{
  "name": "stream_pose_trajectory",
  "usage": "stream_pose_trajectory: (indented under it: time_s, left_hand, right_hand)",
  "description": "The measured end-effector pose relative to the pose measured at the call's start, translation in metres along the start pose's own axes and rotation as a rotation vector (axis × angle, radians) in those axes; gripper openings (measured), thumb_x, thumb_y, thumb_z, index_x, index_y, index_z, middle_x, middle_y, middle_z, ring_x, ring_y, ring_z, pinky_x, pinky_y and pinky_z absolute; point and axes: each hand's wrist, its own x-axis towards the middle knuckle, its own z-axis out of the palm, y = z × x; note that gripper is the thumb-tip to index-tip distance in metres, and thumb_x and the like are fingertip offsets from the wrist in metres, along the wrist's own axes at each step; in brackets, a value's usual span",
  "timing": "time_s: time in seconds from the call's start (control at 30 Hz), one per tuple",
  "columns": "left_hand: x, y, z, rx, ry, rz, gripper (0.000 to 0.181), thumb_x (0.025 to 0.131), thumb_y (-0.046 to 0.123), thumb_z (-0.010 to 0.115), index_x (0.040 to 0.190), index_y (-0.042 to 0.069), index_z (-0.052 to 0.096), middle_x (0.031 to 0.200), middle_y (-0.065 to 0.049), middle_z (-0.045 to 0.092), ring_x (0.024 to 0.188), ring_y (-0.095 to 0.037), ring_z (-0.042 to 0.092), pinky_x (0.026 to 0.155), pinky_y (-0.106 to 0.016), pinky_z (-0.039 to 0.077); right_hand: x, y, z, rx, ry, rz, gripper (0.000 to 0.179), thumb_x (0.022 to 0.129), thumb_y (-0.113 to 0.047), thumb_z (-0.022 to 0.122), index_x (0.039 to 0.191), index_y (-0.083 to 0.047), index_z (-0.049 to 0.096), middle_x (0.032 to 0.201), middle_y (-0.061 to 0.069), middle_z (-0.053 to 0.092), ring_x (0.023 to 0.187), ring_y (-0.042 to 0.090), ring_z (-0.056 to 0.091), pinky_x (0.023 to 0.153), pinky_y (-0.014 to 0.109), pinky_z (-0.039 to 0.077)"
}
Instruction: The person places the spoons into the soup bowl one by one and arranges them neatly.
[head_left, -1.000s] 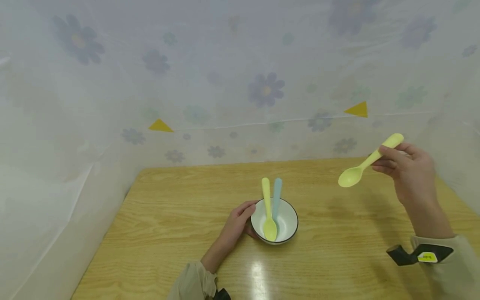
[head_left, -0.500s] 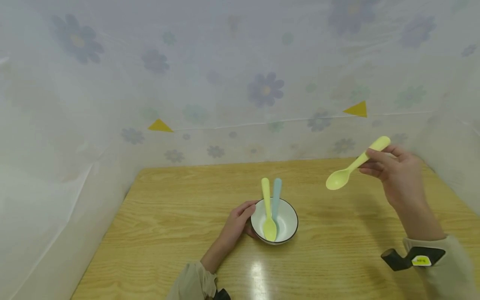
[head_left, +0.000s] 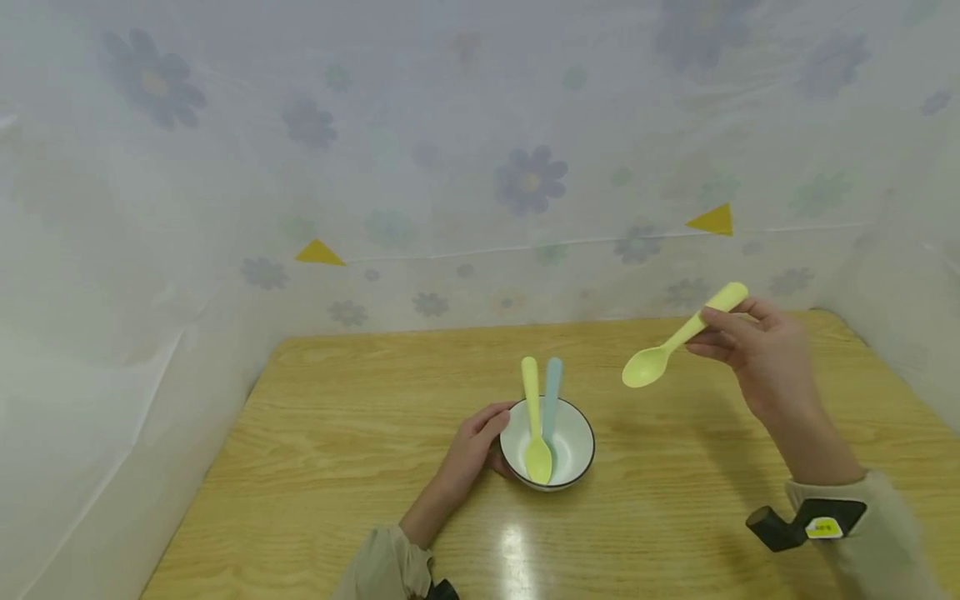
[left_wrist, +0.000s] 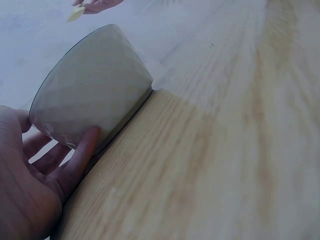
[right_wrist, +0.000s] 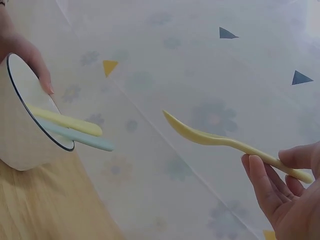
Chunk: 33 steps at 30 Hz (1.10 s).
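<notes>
A white bowl (head_left: 576, 446) with a dark rim stands on the table, a yellow spoon (head_left: 537, 458) and a blue spoon (head_left: 552, 392) leaning inside with their handles above the far rim. My left hand (head_left: 472, 442) grips the bowl's left side, thumb at the rim; the left wrist view shows its fingers against the bowl's outer wall (left_wrist: 95, 85). Up and to the right, my right hand (head_left: 772, 358) pinches a second yellow spoon (head_left: 678, 337) by its handle. That spoon's head points down-left toward the bowl, in the air and apart from it.
The wood-grain table (head_left: 337, 433) ends at a pale flower-patterned sheet (head_left: 450, 167) behind and at both sides. Two yellow triangles (head_left: 321, 252) mark the back sheet. A black device (head_left: 810, 523) is strapped on the right sleeve.
My right hand has carried its yellow spoon leftward and slightly lower, closer to the bowl. My left hand, the bowl and the two spoons in it have stayed put.
</notes>
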Motion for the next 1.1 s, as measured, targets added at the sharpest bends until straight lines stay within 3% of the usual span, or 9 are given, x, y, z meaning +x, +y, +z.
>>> stream_pose_trajectory:
  time_s: [0.13, 0.37, 0.63, 0.73, 0.9, 1.1]
  left_hand:
    - [0.000, 0.000, -0.001, -0.012, -0.005, -0.008, 0.043, 0.108, 0.033, 0.054, 0.137, 0.004, 0.066, 0.137, -0.011, 0.065, 0.123, -0.019, 0.057, 0.096, -0.027, 0.051]
    - [-0.001, -0.001, -0.001, -0.049, -0.014, -0.024, 0.044, 0.108, 0.033, 0.054, 0.139, 0.003, 0.064, 0.138, -0.014, 0.063, 0.111, -0.020, 0.062, 0.074, -0.033, 0.060]
    - [0.000, -0.002, 0.000, -0.035, -0.007, -0.015, 0.043, 0.108, 0.033, 0.054, 0.138, 0.004, 0.065, 0.138, -0.012, 0.063, 0.120, -0.019, 0.058, 0.090, -0.028, 0.055]
    - [0.000, -0.002, 0.000, -0.028, -0.008, -0.014, 0.043, 0.108, 0.034, 0.054, 0.138, 0.005, 0.066, 0.137, -0.012, 0.064, 0.120, -0.020, 0.058, 0.090, -0.030, 0.055]
    - [0.000, -0.001, -0.001, 0.000, -0.002, -0.010, 0.041, 0.108, 0.034, 0.054, 0.137, 0.007, 0.067, 0.137, -0.009, 0.065, 0.127, -0.019, 0.056, 0.107, -0.033, 0.045]
    - [0.000, 0.000, 0.000, 0.018, 0.007, 0.002, 0.042, 0.108, 0.033, 0.053, 0.137, 0.006, 0.067, 0.137, -0.008, 0.065, 0.133, -0.022, 0.054, 0.115, -0.042, 0.038]
  right_hand:
    - [-0.001, 0.004, 0.003, -0.013, -0.023, 0.020, 0.019, 0.100, 0.014, 0.054, 0.094, 0.004, 0.069, 0.087, 0.014, 0.073, 0.075, 0.024, 0.076, 0.071, 0.036, 0.062]
    - [-0.003, 0.011, 0.008, -0.030, -0.048, 0.080, 0.017, 0.101, 0.013, 0.055, 0.096, 0.002, 0.068, 0.088, 0.014, 0.074, 0.077, 0.024, 0.077, 0.074, 0.037, 0.062]
    - [-0.005, 0.021, 0.014, -0.073, -0.093, 0.131, 0.018, 0.101, 0.012, 0.055, 0.098, 0.000, 0.068, 0.088, 0.012, 0.075, 0.078, 0.023, 0.077, 0.076, 0.037, 0.061]
    - [-0.006, 0.024, 0.016, -0.089, -0.100, 0.147, 0.018, 0.101, 0.011, 0.055, 0.098, -0.001, 0.068, 0.088, 0.012, 0.075, 0.077, 0.023, 0.077, 0.077, 0.038, 0.061]
    - [-0.008, 0.031, 0.020, -0.112, -0.114, 0.177, 0.018, 0.101, 0.009, 0.057, 0.098, -0.002, 0.070, 0.087, 0.012, 0.075, 0.077, 0.022, 0.077, 0.077, 0.038, 0.061]
    - [-0.010, 0.038, 0.025, -0.151, -0.130, 0.217, 0.015, 0.102, 0.006, 0.059, 0.097, -0.004, 0.069, 0.087, 0.011, 0.075, 0.078, 0.022, 0.076, 0.077, 0.037, 0.061]
